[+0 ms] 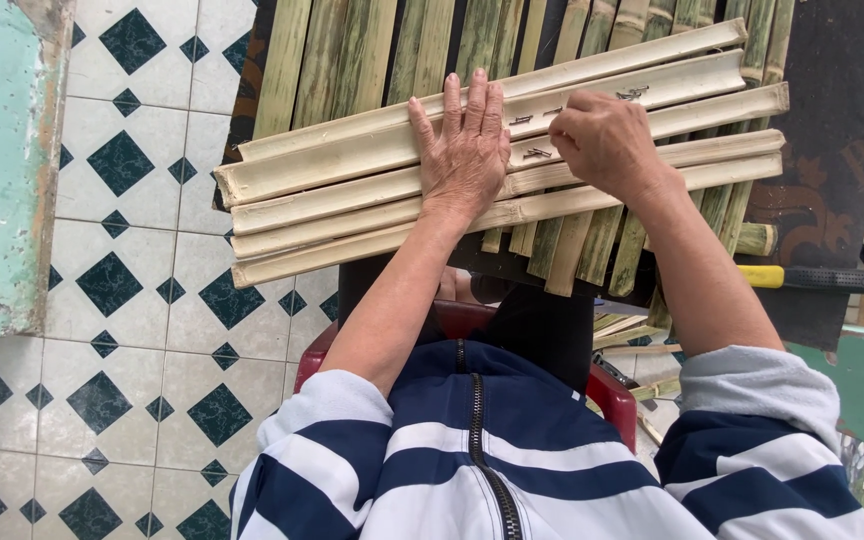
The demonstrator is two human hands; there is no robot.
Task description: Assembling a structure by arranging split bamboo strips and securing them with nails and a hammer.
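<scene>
While five pale split bamboo strips (332, 190) are laid crosswise over a bed of greenish bamboo slats (372, 50), they are pressed down by the left hand (464, 145), which is spread flat, palm down, fingers straight and pointing to the far side. Nothing is gripped by that hand; it is only rested on the middle of the strips. Just to its right, the right hand (607, 140) is bent at the wrist with its fingers curled toward the thumb over the strips. Whether anything is pinched between those fingertips cannot be told, since the tips are hidden under the hand. Small dark nails (537, 153) are seen lying on the strips between the two hands, and a few more (632, 93) are seen at the far side of the right hand.

The strips are found in the far middle of the scene, running from left to right and tilted slightly. A tool with a yellow and black handle (817, 279) is seen at the right edge. A red stool (617, 395) is partly shown near the striped sleeves. Tiled floor (142, 330) with dark diamonds is seen at the left.
</scene>
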